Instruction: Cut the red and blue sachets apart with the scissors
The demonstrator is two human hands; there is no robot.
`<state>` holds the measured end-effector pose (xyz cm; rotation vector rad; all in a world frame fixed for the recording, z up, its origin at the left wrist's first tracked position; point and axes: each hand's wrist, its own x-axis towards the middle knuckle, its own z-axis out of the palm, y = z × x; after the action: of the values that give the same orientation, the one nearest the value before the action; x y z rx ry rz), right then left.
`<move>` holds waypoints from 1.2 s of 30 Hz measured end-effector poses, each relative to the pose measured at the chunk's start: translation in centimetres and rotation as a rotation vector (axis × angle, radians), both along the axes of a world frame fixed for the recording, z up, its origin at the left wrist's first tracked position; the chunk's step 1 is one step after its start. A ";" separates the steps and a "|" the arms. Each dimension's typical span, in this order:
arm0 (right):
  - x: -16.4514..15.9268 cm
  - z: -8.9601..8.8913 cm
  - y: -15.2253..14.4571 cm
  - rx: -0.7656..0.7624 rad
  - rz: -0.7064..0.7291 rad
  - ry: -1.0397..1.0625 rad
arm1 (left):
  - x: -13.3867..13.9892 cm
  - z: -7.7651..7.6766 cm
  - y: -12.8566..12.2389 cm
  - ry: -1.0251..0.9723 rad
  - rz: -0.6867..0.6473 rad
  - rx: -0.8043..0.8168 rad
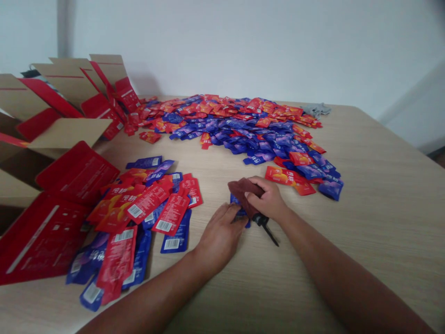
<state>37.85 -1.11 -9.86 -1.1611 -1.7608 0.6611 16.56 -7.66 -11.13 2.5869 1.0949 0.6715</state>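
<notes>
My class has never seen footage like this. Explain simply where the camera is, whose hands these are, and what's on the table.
No robot here: one person works bare-handed, and the single picture comes from a camera on their head, looking forward and down. The right hand grips a maroon handheld tool with a black end, over a blue sachet that the left hand touches. On the wooden-looking table lie a large heap of red and blue sachets, a smaller pile, and open red cartons.
</notes>
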 end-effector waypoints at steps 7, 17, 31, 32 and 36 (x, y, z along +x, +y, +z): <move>-0.9 0.6 -0.5 0.094 0.212 -0.273 | 0.0 1.4 0.1 -0.114 -0.014 -0.105; -0.5 -0.5 0.9 0.059 -0.029 -0.318 | -0.3 1.0 0.0 -0.130 -0.008 -0.070; -0.1 -0.2 0.2 0.118 0.015 -0.127 | -0.5 0.9 0.0 -0.145 -0.015 -0.071; -0.2 0.0 -0.1 0.124 0.086 -0.131 | -0.5 1.0 0.0 -0.136 -0.014 -0.077; -0.6 0.3 -0.4 0.126 0.191 -0.234 | -0.5 1.2 0.0 -0.120 -0.021 -0.093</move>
<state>37.24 -1.47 -9.52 -1.0244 -2.0993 0.5332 16.07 -7.62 -9.93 2.4425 1.0350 0.7415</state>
